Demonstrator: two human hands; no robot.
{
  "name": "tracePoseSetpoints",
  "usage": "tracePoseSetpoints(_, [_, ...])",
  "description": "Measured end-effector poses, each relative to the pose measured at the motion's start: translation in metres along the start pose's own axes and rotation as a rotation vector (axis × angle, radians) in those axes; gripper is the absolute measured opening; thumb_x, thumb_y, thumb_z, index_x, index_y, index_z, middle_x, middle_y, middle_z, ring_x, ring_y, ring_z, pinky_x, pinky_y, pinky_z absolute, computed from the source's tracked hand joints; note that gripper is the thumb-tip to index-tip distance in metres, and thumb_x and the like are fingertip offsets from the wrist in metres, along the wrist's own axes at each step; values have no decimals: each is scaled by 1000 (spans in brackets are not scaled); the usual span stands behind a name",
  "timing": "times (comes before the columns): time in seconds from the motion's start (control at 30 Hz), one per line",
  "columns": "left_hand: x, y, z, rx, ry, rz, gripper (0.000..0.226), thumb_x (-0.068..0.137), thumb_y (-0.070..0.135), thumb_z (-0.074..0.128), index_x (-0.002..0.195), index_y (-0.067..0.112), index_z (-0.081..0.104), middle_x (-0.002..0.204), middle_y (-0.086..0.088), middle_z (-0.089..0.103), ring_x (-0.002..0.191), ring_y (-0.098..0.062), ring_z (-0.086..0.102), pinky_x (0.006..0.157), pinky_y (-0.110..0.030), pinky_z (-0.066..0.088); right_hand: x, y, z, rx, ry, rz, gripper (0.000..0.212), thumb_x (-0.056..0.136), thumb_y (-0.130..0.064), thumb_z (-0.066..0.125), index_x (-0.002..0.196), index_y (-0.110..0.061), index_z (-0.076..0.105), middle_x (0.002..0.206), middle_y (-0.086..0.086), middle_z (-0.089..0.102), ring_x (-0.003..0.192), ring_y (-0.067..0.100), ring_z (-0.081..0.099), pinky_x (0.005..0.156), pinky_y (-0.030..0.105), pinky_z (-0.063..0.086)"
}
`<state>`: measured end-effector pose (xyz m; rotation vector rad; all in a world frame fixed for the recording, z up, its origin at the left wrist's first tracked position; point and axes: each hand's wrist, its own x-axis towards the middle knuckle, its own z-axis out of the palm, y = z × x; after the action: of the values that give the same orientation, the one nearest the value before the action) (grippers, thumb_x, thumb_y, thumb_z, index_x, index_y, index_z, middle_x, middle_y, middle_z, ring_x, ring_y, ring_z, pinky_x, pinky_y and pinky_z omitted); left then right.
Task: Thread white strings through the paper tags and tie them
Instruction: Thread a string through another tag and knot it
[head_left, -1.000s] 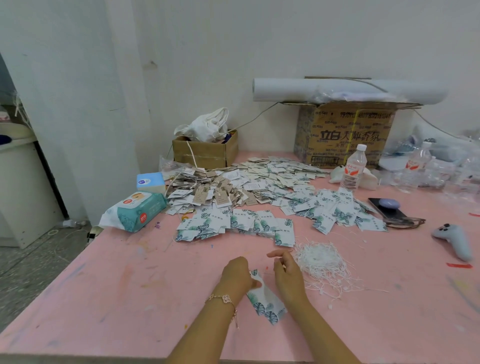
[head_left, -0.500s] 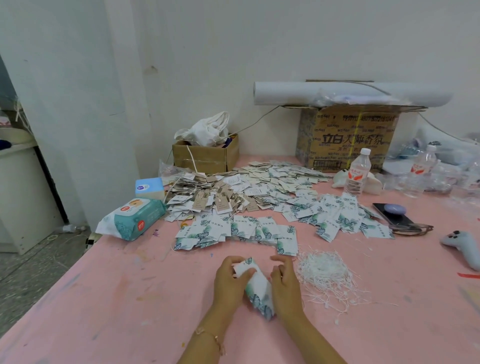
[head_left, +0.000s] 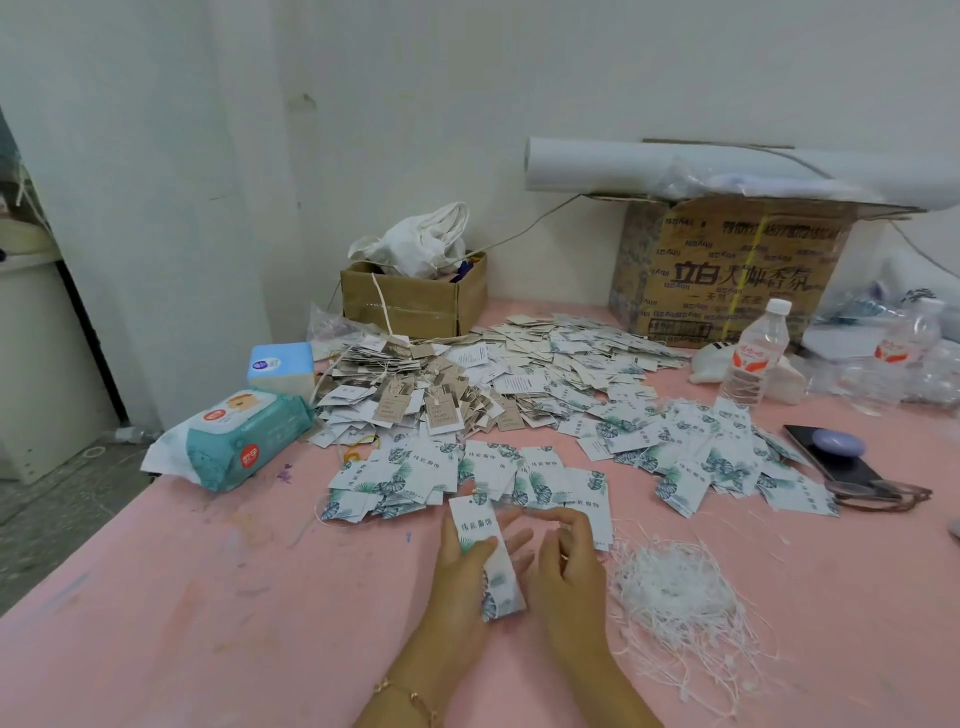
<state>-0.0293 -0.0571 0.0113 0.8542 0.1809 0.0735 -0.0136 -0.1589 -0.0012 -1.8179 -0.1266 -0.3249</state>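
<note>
On a pink table (head_left: 156, 623), a pack of wet wipes (head_left: 234, 441) and a blue tissue box (head_left: 280, 364) sit at centre left of the frame, with a small cardboard box (head_left: 415, 306) behind them against the wall. A wide spread of paper tags (head_left: 545, 374) covers the middle of the table. At lower centre, the person's left hand (head_left: 454, 577) grasps a stack of leaf-printed tags (head_left: 485, 545), thumb laid across its face and fingers stretched underneath. A bracelet (head_left: 410, 696) circles that wrist. Just beside it, the right hand (head_left: 571, 571) hovers with fingers curled; whether it grasps anything cannot be told. A heap of white strings (head_left: 675, 587) lies at lower right, close to that hand. At upper right, a paper roll (head_left: 623, 163) rests on a large printed carton (head_left: 727, 270). A water bottle (head_left: 753, 353), a phone (head_left: 836, 462) and glasses (head_left: 883, 493) lie at right.
</note>
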Motion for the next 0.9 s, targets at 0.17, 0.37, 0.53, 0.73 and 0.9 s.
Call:
tracePoseSetpoints(0.17, [1, -4, 0, 253, -112, -11, 50, 88, -16, 37, 104, 25, 61, 100, -18, 72, 81, -31, 68, 64, -35, 55, 2, 1, 1, 47, -51, -1, 21, 100, -25, 43, 98, -44, 53, 79, -7, 70, 64, 17, 68, 61, 41, 54])
tracePoseSetpoints(0.37, [4, -5, 0, 285, -101, 37, 9, 95, 13, 57, 103, 9, 54, 80, -14, 70, 58, -24, 59, 50, -27, 47, 8, -9, 0, 216, -17, 21, 18, 99, -24, 47, 94, -37, 57, 85, -6, 69, 69, 11, 70, 50, 24, 52])
tracePoseSetpoints(0.53, [4, -9, 4, 517, -197, 216, 31, 79, 20, 69, 105, 6, 60, 83, 2, 74, 68, -7, 67, 59, -16, 49, 7, -8, -5, 279, 6, 12, 18, 94, -24, 54, 92, -39, 62, 77, 0, 68, 56, 8, 60, 55, 22, 48])
tracePoseSetpoints(0.73, [5, -11, -2, 544, -147, 186, 9, 91, 5, 64, 90, 4, 55, 63, -9, 63, 53, -20, 57, 52, -25, 48, 6, -8, -8, 397, 3, 64, 19, 96, -12, 52, 95, -28, 64, 73, 12, 55, 44, 10, 51, 40, 20, 41])
tracePoseSetpoints(0.9, [0, -9, 2, 433, -125, 162, 20, 89, 18, 69, 89, 6, 53, 67, -10, 62, 52, -22, 56, 49, -28, 49, 10, -1, -11, 322, 13, 76, 20, 95, -18, 56, 91, -36, 64, 71, 4, 60, 52, 13, 56, 50, 26, 44])
